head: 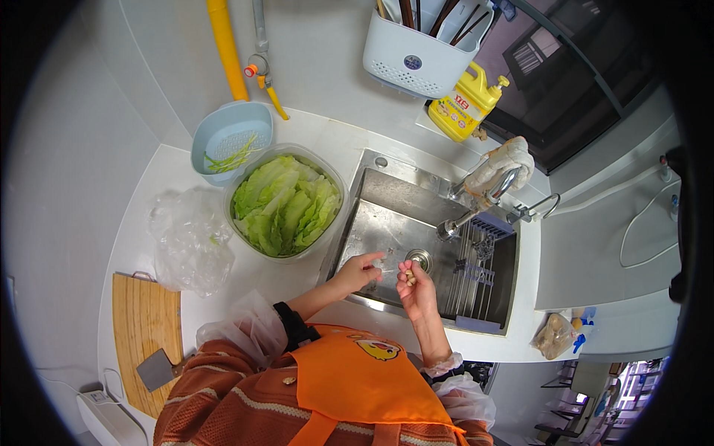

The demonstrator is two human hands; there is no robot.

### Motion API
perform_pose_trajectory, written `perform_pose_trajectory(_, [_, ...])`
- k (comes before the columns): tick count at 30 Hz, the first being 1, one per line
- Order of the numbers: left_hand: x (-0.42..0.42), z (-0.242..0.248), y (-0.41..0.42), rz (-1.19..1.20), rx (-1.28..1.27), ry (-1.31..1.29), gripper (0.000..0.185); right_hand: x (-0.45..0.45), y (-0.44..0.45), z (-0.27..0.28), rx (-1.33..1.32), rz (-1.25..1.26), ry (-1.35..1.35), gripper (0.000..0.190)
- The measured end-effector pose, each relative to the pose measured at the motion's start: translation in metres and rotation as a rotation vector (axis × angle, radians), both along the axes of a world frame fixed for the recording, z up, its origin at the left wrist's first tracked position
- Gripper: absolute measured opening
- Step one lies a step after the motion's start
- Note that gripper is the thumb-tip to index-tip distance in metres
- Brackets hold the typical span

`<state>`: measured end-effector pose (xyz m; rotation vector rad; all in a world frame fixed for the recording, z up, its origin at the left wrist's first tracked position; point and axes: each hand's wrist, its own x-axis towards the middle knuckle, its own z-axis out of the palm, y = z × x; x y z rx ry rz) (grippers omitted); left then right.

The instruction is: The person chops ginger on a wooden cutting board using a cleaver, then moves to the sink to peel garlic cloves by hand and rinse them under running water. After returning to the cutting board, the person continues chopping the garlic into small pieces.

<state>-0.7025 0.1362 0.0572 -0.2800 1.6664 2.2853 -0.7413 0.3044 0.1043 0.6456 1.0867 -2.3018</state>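
Note:
Over the near side of the stainless steel sink (385,223), my right hand (419,292) is cupped round several small pale pieces that look like garlic cloves (411,277). My left hand (357,274) is to its left, index finger pointing and thumb apart, with nothing in it. Just beyond the right fingertips lies the drain (419,257), with some green bits in it. Left of the sink stands a clear plastic tub (341,195) full of lettuce leaves (287,206).
A faucet (505,187) wrapped in cloth reaches over the sink beside a metal drying rack (471,279). Leftward are a blue colander (203,134) with green stems, a crumpled plastic bag (192,240) and a wooden cutting board (145,312) bearing a cleaver (156,371). A yellow detergent jug (462,111) stands behind.

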Motion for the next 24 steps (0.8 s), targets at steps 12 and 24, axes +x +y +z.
perform_pose_trajectory(12, [-0.006,-0.006,-0.014,-0.176,1.035,-0.312,0.057,0.017,-0.01,0.013,1.159,0.63,1.241,0.02])
perform_pose_trajectory(24, [-0.006,0.004,-0.005,-0.048,0.76,-0.339,0.052,0.019,-0.011,0.03,1.212,0.593,1.219,0.019])
